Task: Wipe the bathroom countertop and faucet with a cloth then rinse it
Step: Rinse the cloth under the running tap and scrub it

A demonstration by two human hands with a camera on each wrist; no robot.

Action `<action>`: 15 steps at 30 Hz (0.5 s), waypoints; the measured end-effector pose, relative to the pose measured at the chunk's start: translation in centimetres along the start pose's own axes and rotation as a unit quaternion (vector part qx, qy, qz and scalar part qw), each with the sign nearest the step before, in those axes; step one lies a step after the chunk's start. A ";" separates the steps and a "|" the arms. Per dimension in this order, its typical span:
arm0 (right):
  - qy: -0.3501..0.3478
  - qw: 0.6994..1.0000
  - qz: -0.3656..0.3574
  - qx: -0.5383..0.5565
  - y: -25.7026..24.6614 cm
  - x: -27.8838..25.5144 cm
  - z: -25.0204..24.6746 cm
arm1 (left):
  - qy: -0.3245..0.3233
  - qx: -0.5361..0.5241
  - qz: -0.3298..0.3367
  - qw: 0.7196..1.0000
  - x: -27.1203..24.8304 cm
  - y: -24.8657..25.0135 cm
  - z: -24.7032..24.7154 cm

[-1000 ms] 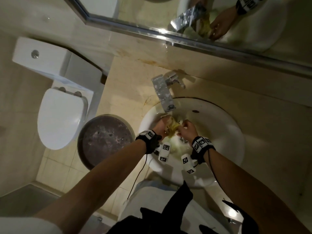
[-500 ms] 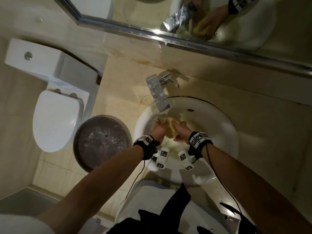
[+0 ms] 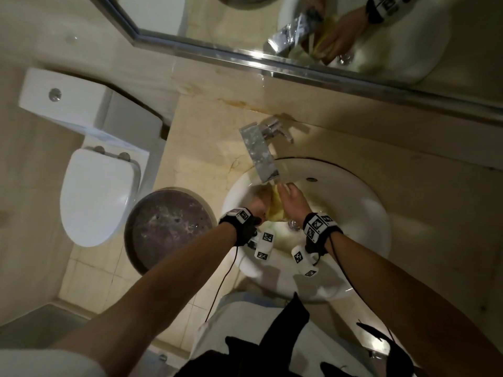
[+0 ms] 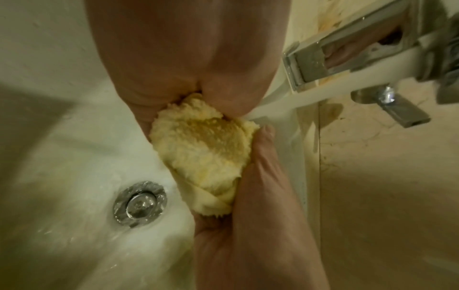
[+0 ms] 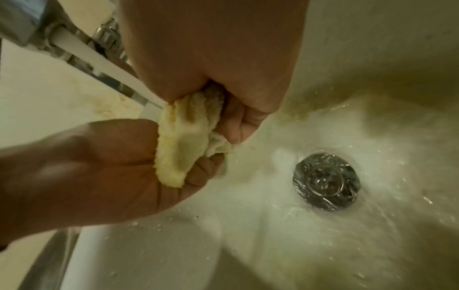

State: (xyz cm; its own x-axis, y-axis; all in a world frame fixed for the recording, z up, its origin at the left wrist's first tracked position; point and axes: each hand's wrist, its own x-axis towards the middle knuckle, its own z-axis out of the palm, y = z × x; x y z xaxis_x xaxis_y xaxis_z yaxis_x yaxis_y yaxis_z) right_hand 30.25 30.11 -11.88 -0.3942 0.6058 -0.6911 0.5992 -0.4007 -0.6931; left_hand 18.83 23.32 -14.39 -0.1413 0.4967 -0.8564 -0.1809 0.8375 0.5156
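Our left hand (image 3: 260, 205) and right hand (image 3: 292, 204) both squeeze the bunched yellow cloth (image 4: 201, 155) inside the sink (image 3: 362, 213), under the faucet (image 3: 260, 153); fingertips mostly hidden, water blurred near the drain (image 5: 326, 182).

A beige stone tabletop (image 3: 206, 137) carries a chrome faucet (image 3: 260, 151) and a white inset sink (image 3: 362, 202).

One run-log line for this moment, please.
stage: rinsing | cloth: under faucet stream | left hand: gripping cloth | right hand: gripping cloth
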 end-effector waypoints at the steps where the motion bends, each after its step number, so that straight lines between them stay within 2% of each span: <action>1: 0.005 1.000 -0.007 -0.017 0.0 0.2 -0.1 | 0.006 0.041 -0.005 0.999 0.1 -0.1 -0.3; 3: 0.016 0.999 0.006 -0.050 -0.1 0.9 -0.4 | 0.001 0.083 0.034 0.996 -0.4 0.1 -0.6; 4: 0.018 0.997 0.022 -0.066 -0.2 1.3 -0.5 | 0.018 0.088 0.066 0.994 -1.0 0.8 -0.5; 5: 0.013 0.996 0.039 -0.082 0.0 1.7 -0.5 | 0.014 0.049 0.078 0.996 -1.6 1.3 -0.4; 7: -0.001 0.992 0.060 -0.109 -0.2 1.9 -0.4 | -0.002 0.014 0.061 0.998 -2.5 1.5 -0.5; 9: 0.001 0.992 0.059 -0.114 -0.3 1.9 -0.2 | -0.004 0.040 0.049 0.998 -3.0 1.6 -0.8; 12: 0.001 0.996 0.023 -0.081 -0.8 1.4 -0.4 | 0.002 0.139 0.024 0.990 -1.6 1.3 -0.3; 14: -0.017 0.996 -0.005 -0.086 -0.9 0.7 -0.6 | 0.074 0.220 0.034 0.972 -1.3 1.9 -0.1; 15: -0.025 0.994 -0.015 -0.102 -0.9 0.5 -0.7 | 0.107 0.211 0.049 0.971 -1.0 1.9 0.0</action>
State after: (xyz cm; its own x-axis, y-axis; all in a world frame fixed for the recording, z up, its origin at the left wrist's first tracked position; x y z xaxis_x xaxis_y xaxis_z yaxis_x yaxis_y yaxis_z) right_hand 30.01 31.21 -11.46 -0.4449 0.5788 -0.6834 0.7136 -0.2320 -0.6610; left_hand 18.65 24.40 -12.55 -0.3441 0.5578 -0.7553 0.2510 0.8298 0.4984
